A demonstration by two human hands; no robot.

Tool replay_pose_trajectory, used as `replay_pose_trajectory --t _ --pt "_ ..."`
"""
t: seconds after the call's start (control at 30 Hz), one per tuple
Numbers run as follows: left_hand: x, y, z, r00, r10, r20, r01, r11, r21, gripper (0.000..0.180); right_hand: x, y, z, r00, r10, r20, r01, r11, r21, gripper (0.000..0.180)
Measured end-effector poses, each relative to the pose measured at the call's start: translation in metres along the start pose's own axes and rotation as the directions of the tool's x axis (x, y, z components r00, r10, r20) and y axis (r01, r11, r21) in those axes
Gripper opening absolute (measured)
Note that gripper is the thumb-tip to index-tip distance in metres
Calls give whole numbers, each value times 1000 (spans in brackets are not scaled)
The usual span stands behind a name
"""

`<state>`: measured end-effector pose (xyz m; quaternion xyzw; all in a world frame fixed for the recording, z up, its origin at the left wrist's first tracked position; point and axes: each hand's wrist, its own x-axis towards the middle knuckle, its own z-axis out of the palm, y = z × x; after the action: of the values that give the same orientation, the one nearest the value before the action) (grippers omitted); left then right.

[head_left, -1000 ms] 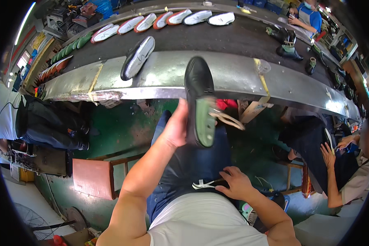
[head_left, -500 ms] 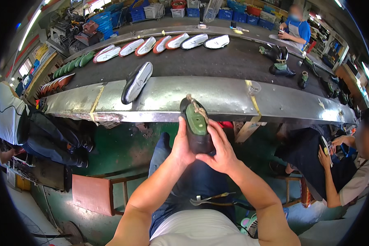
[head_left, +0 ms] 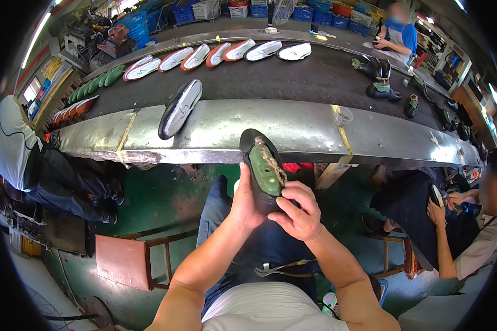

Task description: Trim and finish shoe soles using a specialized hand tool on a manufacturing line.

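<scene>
A black shoe upper (head_left: 253,138) on a green last (head_left: 266,175) is held upright before me, its green sole side facing me. My left hand (head_left: 244,203) is wrapped round its left side and lower end. A twisted tan cord (head_left: 270,157) runs along the right edge of the green sole. Bent fingers of my right hand (head_left: 301,212) close on the cord's lower end; the fingertips' exact grip is partly hidden. Across my lap lies a pincer-like metal tool (head_left: 276,271). On the metal bench edge rests a black shoe with a white underside (head_left: 182,109).
A dark belt (head_left: 248,77) runs behind the metal edge (head_left: 248,121), with a row of white-bottomed shoes (head_left: 223,55). More black shoes on green lasts (head_left: 382,90) stand at the right. People sit or stand at both sides and across the belt. A brown stool (head_left: 124,262) is at left.
The shoe has tilted so more of the green sole and cord shows. My right hand has come off the shoe's side, its fingers now bent at the cord's lower end.
</scene>
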<state>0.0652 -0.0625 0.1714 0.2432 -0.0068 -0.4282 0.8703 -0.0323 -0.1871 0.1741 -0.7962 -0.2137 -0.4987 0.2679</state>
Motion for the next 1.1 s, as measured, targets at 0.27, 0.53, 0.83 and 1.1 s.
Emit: replay_pose_trajectory --t 0.27,0.53,0.83,1.1 --pt "5 26 32 460 577 674 -614 -341 712 74 21 33 7 989 144 42 -148 977 150 70" --pt "30 61 46 637 355 684 -744 54 665 61 60 28 16 976 215 -44 -192 935 297 37" --pt "34 59 54 710 389 588 -679 157 717 55 73 25 20 932 343 -120 -276 884 378 29" --pt "-45 29 65 980 197 -7 -175 887 428 72 47 -4 28 909 374 -185 -310 901 302 39"
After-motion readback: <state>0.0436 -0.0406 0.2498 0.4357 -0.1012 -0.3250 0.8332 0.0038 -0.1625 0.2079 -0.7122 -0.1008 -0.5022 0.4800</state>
